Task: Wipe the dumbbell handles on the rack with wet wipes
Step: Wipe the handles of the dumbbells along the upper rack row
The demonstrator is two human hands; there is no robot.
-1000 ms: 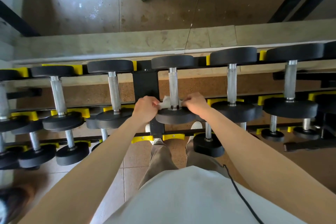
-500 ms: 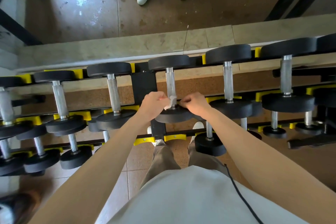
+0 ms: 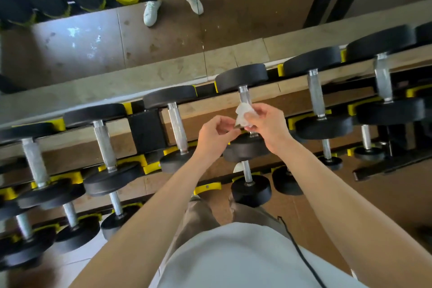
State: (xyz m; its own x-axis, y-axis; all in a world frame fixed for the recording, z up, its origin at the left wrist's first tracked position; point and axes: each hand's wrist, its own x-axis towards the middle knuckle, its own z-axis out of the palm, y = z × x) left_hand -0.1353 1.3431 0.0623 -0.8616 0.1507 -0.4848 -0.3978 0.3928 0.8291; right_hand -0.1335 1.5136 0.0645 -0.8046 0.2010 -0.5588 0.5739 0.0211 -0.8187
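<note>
Both hands are now lifting off the handle [image 3: 243, 94], right hand [image 3: 268, 125] fingers pinching the crumpled wipe [image 3: 243, 116], left hand [image 3: 214, 137] half-curled, holding nothing.

Dumbbell handles [image 3: 315, 94] are rough, dull silver metal; their heads [image 3: 242, 77] matt black; the crumpled wet wipe [image 3: 243, 116] thin, white, cloth-like.

Six dumbbells [image 3: 242, 110] sit on the rack's [image 3: 147, 131] top row, each showing a metal handle. Lower rows hold more, partly hidden, so their number cannot be told. There is one white wipe [image 3: 243, 116], two hands, and two white shoes [image 3: 152, 11] in the mirror.
</note>
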